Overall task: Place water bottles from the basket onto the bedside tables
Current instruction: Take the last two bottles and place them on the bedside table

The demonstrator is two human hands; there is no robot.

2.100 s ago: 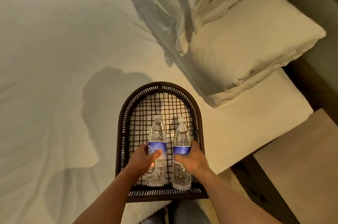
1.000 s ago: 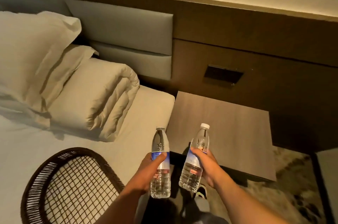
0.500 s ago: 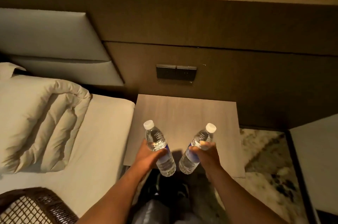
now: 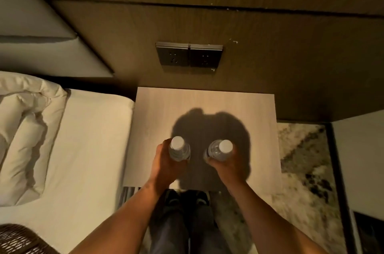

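Topping 1 bedside table [image 4: 207, 104]: 2 bottles [image 4: 179, 150]

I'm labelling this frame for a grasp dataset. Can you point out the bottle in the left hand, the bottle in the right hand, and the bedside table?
left bottle [image 4: 177, 142]: head view, on its white cap.
right bottle [image 4: 225, 146]: head view, on its white cap.
bedside table [image 4: 207, 99]: head view, on bare top near the back edge.

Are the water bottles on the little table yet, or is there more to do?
Nearly. Both bottles are out of the basket, which sits back on the bed. The left hand holds one bottle and the right hand holds the other bottle, upright over the bedside table. Whether they touch it yet is hidden. Left: letting go.
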